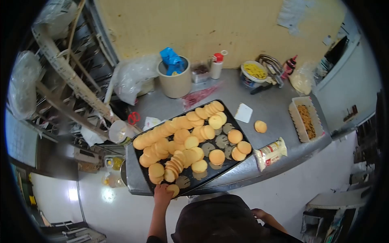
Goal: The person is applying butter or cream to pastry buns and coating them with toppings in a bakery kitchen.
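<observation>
A black baking tray (214, 184) lies at a slant on the metal table, loaded with many round, flat golden cakes (178, 125) in overlapping rows. Pale round marks show on its bare right part, where a few single cakes (216, 157) lie apart. My left hand (162, 194) is at the tray's near left corner, its fingers closed on the edge of one round cake (174, 190). My right hand (258, 213) is low beside my dark clothing, away from the table; its fingers are mostly hidden.
Right of the tray are a single cake (260, 126), a white scraper (243, 113), a filled plastic packet (270, 154) and a tub of brown shreds (306, 119). Behind stand a beige bucket (175, 84), a red-capped bottle (217, 67) and a yellow-filled tub (254, 71). A rack (73, 77) rises left.
</observation>
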`<state>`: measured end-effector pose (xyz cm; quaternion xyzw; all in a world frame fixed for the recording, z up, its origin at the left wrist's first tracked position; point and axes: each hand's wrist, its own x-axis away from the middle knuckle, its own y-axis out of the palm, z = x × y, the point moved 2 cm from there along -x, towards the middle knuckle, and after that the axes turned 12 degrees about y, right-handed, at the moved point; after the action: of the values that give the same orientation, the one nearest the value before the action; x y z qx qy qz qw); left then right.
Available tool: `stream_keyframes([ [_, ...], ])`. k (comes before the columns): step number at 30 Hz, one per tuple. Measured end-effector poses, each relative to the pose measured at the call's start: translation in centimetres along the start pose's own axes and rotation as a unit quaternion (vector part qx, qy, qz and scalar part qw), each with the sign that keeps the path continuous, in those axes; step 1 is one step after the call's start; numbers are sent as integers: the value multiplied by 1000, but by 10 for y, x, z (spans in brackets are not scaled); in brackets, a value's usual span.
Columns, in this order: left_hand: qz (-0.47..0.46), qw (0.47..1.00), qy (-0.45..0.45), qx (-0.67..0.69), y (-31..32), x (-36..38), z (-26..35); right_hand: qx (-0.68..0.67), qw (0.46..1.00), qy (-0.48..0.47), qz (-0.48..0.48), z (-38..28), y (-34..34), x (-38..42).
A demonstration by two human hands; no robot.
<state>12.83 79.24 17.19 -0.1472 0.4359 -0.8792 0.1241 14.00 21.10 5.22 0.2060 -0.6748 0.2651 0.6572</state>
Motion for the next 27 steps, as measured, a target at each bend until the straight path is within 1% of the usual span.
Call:
stream_keyframes([
  [1, -4, 1000, 1, 20, -7, 1, 8, -9, 1000, -7, 2, 2, 4, 1],
  [4, -74, 994, -24, 83, -8, -1, 8, -28, 999, -24, -5, 4, 5, -8],
  [5, -70, 992, -19, 98, -5, -2, 6, -34, 999, -16, 13, 3, 4, -11],
  [8, -37, 977, -17, 211, -2, -10, 15, -41, 998, -34, 17, 3, -4, -19],
  [9, -44, 954, -48, 294, 4, -13, 15, -47, 998, -38, 24, 2, -6, -20],
  [11, -59, 883, -109, 453, 23, -20, 14, -43, 997, -45, 36, 1, -9, -19],
  [14, -46, 868, -132, 476, 41, -30, 22, -57, 996, -55, 48, -8, -12, -11],
  [15, -42, 836, -155, 525, 32, -31, 41, -67, 995, -56, 50, -8, -11, -11],
  [18, -21, 750, -173, 638, 25, -38, 69, -79, 995, -52, 43, -6, -9, -14],
  [21, -34, 773, -165, 612, 21, -44, 82, -89, 994, -48, 39, -1, -6, -18],
  [24, -67, 832, -163, 526, 24, -50, 80, -101, 993, -44, 36, 2, -3, -19],
  [27, -105, 871, -129, 461, 25, -54, 82, -107, 992, -50, 35, 3, -2, -22],
])
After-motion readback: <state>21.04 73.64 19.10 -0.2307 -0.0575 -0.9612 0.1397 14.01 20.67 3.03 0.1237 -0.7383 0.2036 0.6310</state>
